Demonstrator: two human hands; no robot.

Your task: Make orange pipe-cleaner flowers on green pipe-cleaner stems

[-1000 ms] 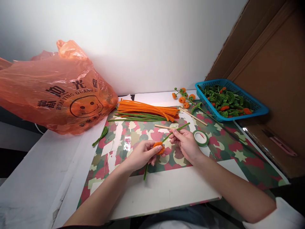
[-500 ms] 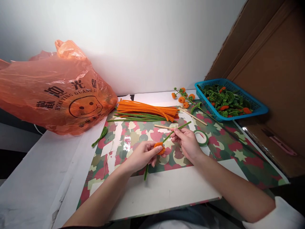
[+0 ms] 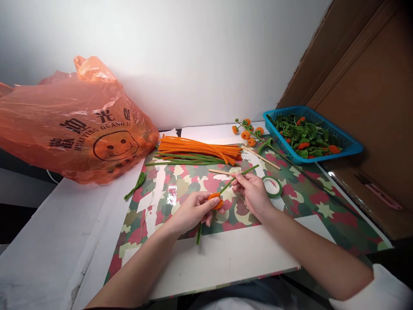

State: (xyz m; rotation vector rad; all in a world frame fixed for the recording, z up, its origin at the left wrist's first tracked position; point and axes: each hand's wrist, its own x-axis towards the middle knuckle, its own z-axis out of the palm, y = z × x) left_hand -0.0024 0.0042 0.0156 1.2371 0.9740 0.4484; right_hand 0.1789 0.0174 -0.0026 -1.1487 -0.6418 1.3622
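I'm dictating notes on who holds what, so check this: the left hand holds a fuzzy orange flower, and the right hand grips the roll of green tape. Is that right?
Not quite: the right hand pinches a fuzzy green stem. The roll of green tape lies beside that hand, as the head view shows. The left hand does hold a fuzzy orange flower.

Fuzz beside gloss
Orange flower and green stem look fuzzy, matt; the bag, glossy crinkled plastic.
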